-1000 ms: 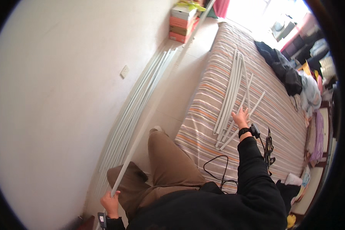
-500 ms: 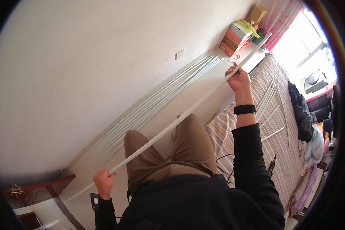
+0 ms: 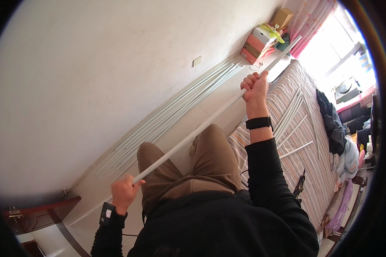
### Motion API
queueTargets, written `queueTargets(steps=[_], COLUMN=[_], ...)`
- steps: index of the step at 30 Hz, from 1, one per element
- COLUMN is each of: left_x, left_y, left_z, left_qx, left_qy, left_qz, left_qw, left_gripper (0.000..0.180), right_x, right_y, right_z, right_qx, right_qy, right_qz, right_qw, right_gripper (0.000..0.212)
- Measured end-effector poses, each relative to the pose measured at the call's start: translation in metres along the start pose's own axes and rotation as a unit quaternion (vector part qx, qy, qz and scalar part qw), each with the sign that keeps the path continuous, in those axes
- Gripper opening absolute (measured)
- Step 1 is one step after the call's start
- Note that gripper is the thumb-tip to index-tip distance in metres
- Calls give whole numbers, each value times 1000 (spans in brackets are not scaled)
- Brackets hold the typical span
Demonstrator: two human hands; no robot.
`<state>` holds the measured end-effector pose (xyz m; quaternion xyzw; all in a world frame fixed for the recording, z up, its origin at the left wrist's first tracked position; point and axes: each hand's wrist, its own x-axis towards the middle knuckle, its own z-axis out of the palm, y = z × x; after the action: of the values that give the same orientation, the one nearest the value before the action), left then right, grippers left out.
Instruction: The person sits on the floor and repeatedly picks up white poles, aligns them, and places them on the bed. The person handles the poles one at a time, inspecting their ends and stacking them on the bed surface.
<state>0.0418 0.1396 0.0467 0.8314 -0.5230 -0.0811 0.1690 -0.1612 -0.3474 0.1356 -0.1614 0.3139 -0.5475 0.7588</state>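
A long white pipe (image 3: 193, 134) runs slantwise across my lap, from the lower left up to the far right. My left hand (image 3: 125, 192) is wrapped round its lower part beside my knee. Farther up, my right hand (image 3: 255, 88) has its fingers closed round the pipe, and the upper end sticks out beyond the fist toward the window. Below my left hand the pipe goes on down toward the floor.
Several long pale pipes (image 3: 171, 113) lie on the floor along the wall. Shorter white pipes (image 3: 288, 113) rest on a striped bed cover (image 3: 304, 167) at right. Stacked boxes (image 3: 256, 45) stand in the far corner. A dark wooden piece of furniture (image 3: 66, 210) is at lower left.
My right hand has closed fully round the pipe and come a little left and nearer. My left hand has shifted slightly right and up along it.
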Motion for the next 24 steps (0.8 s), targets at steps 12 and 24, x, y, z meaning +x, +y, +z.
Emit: queueTargets(steps=[12, 24], left_x=[29, 42], left_y=[21, 35], left_z=[-20, -46], left_qx=[92, -95], left_qy=[198, -24], left_qz=[54, -63], left_qw=[974, 993], left_gripper=[26, 27], right_x=[51, 99], right_y=[-8, -30], right_z=[-44, -90], right_qx=[-45, 204], right_qy=[-78, -106], right_qz=[-82, 75], right_qw=[993, 970], right_gripper=[61, 41])
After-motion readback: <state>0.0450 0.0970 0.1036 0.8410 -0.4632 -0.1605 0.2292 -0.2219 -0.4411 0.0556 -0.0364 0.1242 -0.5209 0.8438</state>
